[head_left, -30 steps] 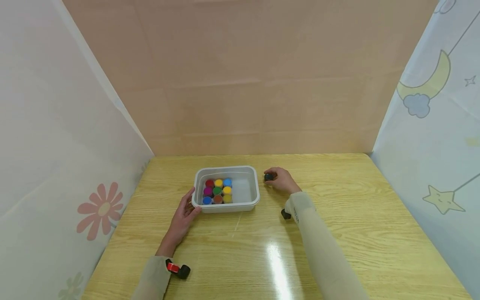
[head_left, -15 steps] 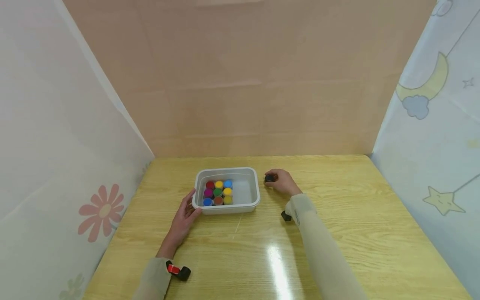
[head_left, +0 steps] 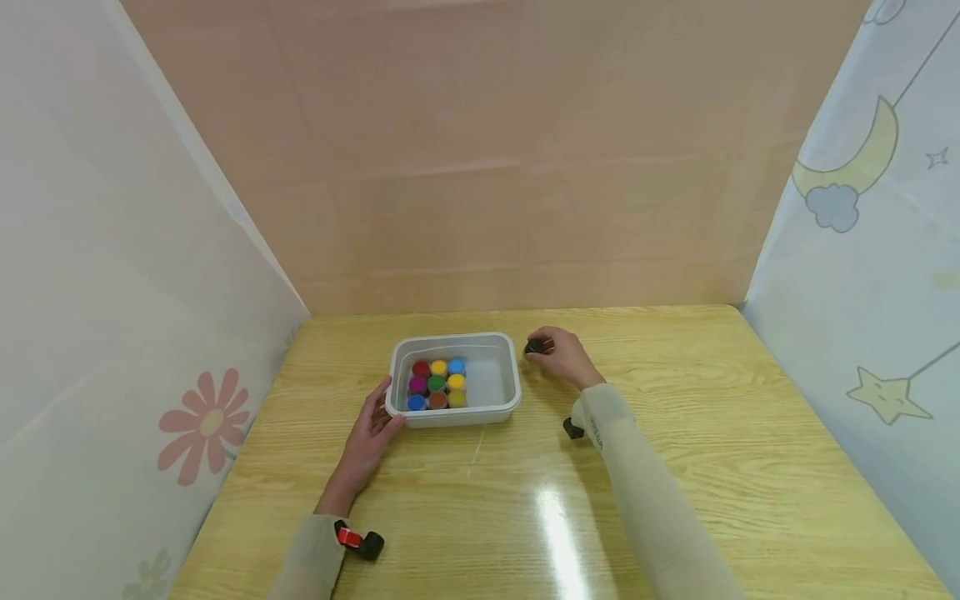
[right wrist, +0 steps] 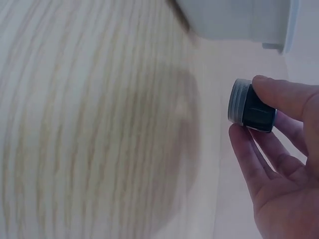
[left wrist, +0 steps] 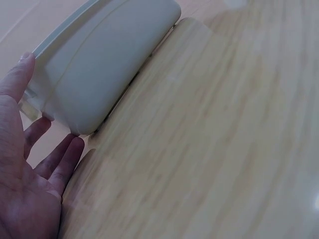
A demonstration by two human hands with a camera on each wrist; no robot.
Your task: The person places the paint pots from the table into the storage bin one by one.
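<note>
At the right end of the white tray, my right hand pinches a small dark paint jar between thumb and fingers. In the right wrist view the jar has a clear ribbed end turned toward the tabletop side, and it appears to be above the wood. My left hand rests on the tray's near left corner. Seen from the left wrist, the thumb lies on the rim and loosely spread fingers touch the wall. Inside the tray, several paint jars with coloured tops stand in rows on the left.
The tray's right part shows bare floor. Around it spreads a wooden table, with a brown paper backdrop behind and patterned white sheets on both sides. Each wrist carries a small black camera.
My right hand has risen slightly with the dark paint jar and shifted a little toward the tray. The left hand and the tray hold their place.
</note>
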